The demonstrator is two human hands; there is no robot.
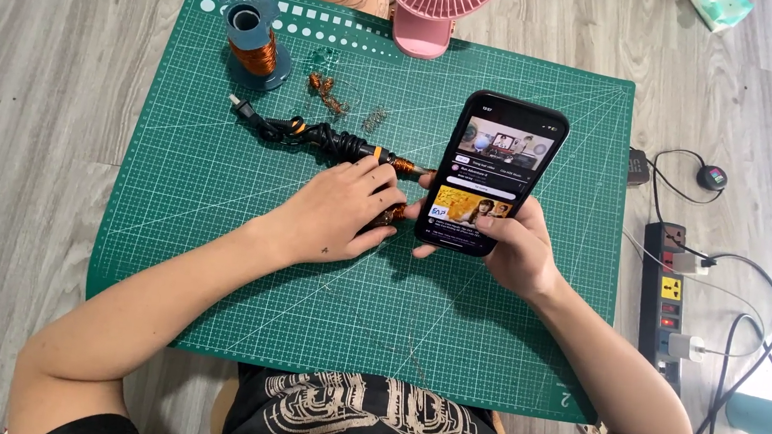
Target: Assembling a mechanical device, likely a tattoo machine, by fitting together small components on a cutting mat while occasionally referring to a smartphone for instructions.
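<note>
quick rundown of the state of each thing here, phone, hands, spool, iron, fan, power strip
phone: screen lit, tilted, held up off the mat
right hand: gripping the phone
left hand: resting palm down on the green cutting mat, over a small copper coil
copper wire spool: upright
soldering iron: lying flat, cord bundled, unplugged
pink fan: cannot tell if running
power strip: plugs inserted
</note>
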